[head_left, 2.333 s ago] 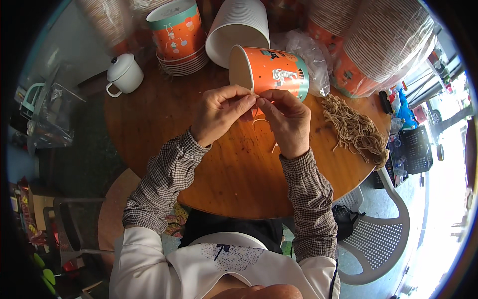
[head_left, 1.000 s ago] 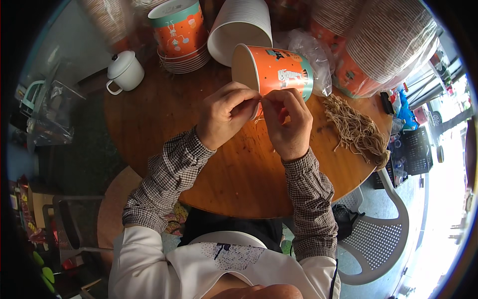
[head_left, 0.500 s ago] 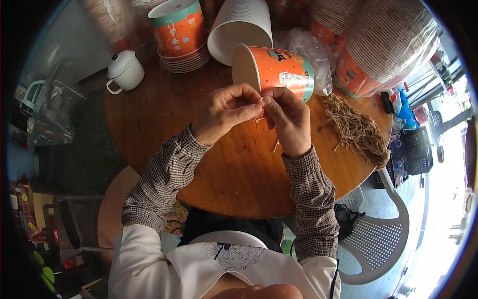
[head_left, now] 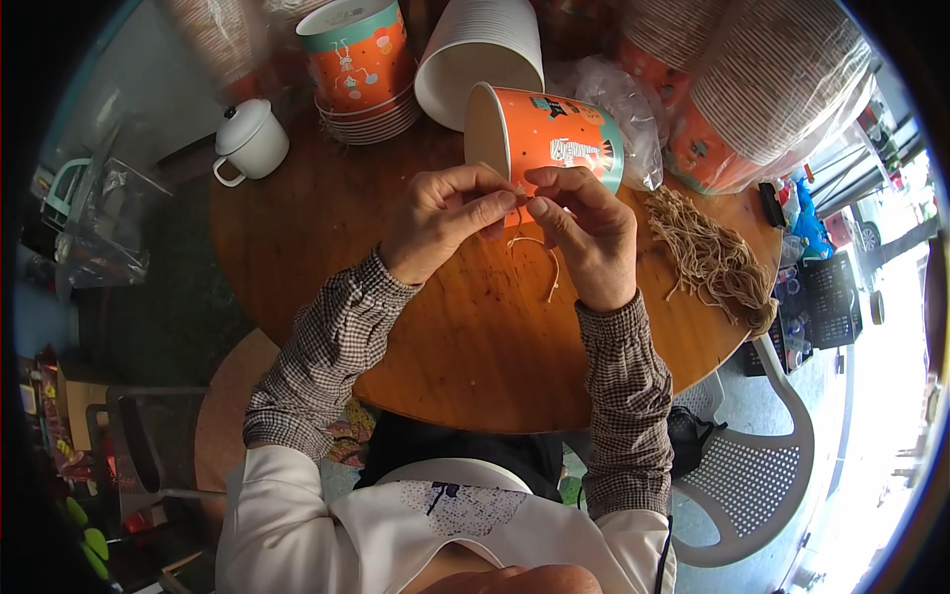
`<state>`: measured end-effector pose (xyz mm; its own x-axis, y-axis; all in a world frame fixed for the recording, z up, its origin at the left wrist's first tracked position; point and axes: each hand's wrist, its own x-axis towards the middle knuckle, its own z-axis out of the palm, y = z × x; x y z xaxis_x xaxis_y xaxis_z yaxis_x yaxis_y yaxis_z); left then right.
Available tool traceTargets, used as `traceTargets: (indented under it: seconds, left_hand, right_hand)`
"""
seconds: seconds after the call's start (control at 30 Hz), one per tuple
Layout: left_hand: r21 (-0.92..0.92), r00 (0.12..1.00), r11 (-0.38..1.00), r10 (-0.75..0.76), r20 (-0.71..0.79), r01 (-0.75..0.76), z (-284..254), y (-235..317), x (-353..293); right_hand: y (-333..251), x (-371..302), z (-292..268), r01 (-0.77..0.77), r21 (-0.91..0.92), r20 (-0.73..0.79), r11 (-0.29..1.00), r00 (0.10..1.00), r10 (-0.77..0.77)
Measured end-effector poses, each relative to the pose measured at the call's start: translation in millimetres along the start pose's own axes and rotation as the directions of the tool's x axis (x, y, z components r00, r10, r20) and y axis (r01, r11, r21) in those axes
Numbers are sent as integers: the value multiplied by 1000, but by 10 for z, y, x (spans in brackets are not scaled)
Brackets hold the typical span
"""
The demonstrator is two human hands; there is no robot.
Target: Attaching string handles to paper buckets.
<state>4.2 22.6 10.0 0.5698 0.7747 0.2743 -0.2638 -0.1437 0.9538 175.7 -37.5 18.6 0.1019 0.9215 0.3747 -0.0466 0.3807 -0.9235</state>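
My left hand (head_left: pixel 445 213) is closed, pinching a thin tan string (head_left: pixel 550 259) between thumb and forefinger. The string's loose end dangles in a curve over the table between my hands. Close beside it, my right hand (head_left: pixel 586 226) has its thumb and forefinger apart, the tips near the pinched piece; its other fingers are partly hidden. Just beyond the hands an orange paper bucket (head_left: pixel 554 129) with a green band lies on its side, its mouth turned left. A bundle of tan strings (head_left: pixel 712 252) rests on the table to the right.
Nested white buckets (head_left: pixel 480 59) and a stack of orange ones (head_left: pixel 358 69) stand at the back of the wooden table (head_left: pixel 465 366). A white lidded mug (head_left: pixel 252 144) sits at left. Bagged bucket stacks (head_left: pixel 762 89) are at back right, a plastic chair (head_left: pixel 742 485) at lower right.
My right hand has shifted slightly right, and its thumb and forefinger have parted from the left fingertips. More of the dangling string now shows.
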Motion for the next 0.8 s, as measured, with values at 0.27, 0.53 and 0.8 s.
traceTargets:
  seconds: [0.27, 0.53, 0.8]
  left_hand:
    - [82, 997, 997, -1, 73, -5, 17, 17, -10]
    - [132, 993, 990, -59, 102, 45, 57, 71, -35]
    - [265, 986, 950, 157, 53, -166, 59, 53, -23]
  right_hand:
    - [104, 26, -62, 137, -92, 101, 986, 987, -128]
    - [52, -4, -56, 64, -201, 59, 977, 997, -53]
    - [9, -10, 17, -61, -79, -9, 995, 998, 61]
